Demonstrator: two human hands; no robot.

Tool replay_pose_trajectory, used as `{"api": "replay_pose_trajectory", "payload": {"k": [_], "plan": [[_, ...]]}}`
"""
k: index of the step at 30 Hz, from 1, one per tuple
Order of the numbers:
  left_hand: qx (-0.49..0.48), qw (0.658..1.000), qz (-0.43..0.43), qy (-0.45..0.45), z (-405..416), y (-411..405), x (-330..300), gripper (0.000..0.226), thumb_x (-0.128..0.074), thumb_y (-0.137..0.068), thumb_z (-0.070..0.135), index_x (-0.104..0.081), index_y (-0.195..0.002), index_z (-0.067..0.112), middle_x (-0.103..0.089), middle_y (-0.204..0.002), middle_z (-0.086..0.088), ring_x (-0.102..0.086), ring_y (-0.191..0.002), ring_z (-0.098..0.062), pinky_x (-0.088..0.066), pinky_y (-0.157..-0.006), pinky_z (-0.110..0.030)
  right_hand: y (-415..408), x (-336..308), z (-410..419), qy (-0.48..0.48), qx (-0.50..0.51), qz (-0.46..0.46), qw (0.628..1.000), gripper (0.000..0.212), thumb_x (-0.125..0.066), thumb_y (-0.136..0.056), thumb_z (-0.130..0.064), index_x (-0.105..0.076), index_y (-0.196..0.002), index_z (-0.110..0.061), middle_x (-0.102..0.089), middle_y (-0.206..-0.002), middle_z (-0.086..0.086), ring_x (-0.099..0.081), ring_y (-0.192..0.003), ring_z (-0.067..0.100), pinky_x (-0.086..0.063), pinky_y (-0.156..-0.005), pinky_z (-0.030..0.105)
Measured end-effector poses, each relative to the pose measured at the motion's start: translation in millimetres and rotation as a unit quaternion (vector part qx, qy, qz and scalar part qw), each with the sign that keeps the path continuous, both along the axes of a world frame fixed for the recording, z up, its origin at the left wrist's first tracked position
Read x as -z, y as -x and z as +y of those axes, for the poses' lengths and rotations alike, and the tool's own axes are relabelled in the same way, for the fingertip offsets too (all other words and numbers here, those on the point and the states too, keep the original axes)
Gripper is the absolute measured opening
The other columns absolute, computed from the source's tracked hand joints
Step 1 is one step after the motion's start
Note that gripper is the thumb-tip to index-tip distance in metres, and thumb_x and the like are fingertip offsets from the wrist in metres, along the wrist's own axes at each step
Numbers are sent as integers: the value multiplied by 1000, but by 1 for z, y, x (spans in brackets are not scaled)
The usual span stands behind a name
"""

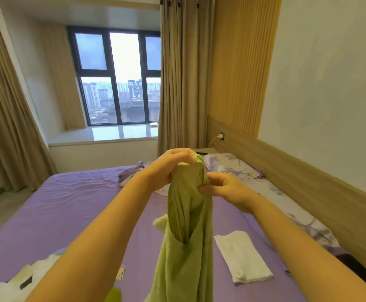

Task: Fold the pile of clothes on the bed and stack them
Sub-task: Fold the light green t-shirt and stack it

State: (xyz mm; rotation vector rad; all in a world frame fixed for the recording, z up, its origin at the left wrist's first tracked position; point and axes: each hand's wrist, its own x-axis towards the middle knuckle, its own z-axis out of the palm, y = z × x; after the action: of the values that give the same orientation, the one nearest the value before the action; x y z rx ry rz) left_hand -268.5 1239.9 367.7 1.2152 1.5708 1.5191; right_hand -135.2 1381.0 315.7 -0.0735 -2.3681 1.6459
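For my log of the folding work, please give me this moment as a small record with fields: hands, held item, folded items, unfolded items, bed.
left hand: grips top of green garment
right hand: pinches the garment just below
held item: green garment, hanging bunched above the bed
folded items: white cloth, lying flat on the purple sheet
unfolded items: purple clothes near far edge; light garments at lower left
bed extras: floral pillow

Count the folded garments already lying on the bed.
1: a folded white garment lies flat on the purple bed, right of the hanging green garment. The heaps at far centre and near left look unfolded; more may be hidden.
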Motion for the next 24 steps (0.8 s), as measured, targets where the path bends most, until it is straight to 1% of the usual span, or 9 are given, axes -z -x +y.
{"api": "replay_pose_trajectory", "payload": {"k": [3,6,9,12,14,16,18,21,24], "plan": [[-32,998,44,11,-12,16,-2,7,-65,-81,19,-72,-78,19,-68,-88,-8,-64,-87,-20,-53,-82,-35,-1,-4,6,28,40,48,998,5,-67,-87,-17,-69,-90,-20,-70,-84,-2,-65,-81,13,-52,-69,22],[-54,995,80,20,-21,26,-1,7,-66,-87,15,-73,-89,14,-69,-91,-10,-64,-90,-21,-52,-88,-36,5,-10,7,-37,101,106,989,12,-70,-84,-14,-60,-80,-20,-57,-66,-12,-52,-63,2,-44,-58,15],[-71,985,150,45,-23,22,0,11,-73,-83,23,-71,-87,13,-65,-78,-7,-60,-78,-17,-51,-78,-33,13,-13,0,-115,186,174,960,19,-71,-84,-16,-54,-76,-19,-41,-60,-9,-37,-54,0,-35,-51,12],[-129,972,194,37,-17,15,3,19,-72,-83,30,-71,-78,12,-57,-67,-6,-52,-67,-14,-45,-63,-28,16,-17,-8,-130,209,203,948,20,-72,-83,-16,-54,-74,-21,-43,-61,-7,-38,-54,0,-36,-51,12],[-135,983,122,-3,-16,11,3,17,-67,-87,27,-74,-79,14,-65,-73,-7,-60,-73,-17,-51,-67,-30,14,-18,-12,-128,162,182,961,17,-74,-81,-19,-58,-75,-20,-54,-70,-8,-47,-64,-1,-41,-62,13],[-64,997,45,-25,-18,9,4,18,-60,-92,21,-77,-87,19,-73,-87,-8,-68,-83,-20,-56,-72,-30,11,-16,-13,-117,97,143,978,14,-74,-80,-27,-62,-78,-19,-63,-96,-8,-57,-93,3,-45,-84,17],[14,999,-27,-32,-21,7,7,23,-54,-95,21,-75,-100,17,-73,-101,-11,-69,-92,-21,-56,-73,-29,7,-15,-13,-44,39,126,990,16,-67,-81,-36,-64,-84,-21,-63,-114,-9,-57,-109,8,-46,-95,24],[60,989,-131,-37,-20,6,11,33,-51,-89,31,-74,-107,15,-70,-113,-10,-67,-101,-21,-55,-79,-31,3,-13,-10,26,26,133,990,22,-64,-83,-34,-60,-99,-21,-67,-102,-5,-63,-101,14,-52,-88,27],[79,979,-180,-57,-20,8,11,40,-47,-85,33,-74,-106,14,-69,-115,-11,-66,-106,-23,-54,-86,-36,1,-9,-10,-12,30,116,993,21,-64,-86,-24,-62,-107,-22,-70,-96,-3,-66,-96,14,-53,-81,24]]}}
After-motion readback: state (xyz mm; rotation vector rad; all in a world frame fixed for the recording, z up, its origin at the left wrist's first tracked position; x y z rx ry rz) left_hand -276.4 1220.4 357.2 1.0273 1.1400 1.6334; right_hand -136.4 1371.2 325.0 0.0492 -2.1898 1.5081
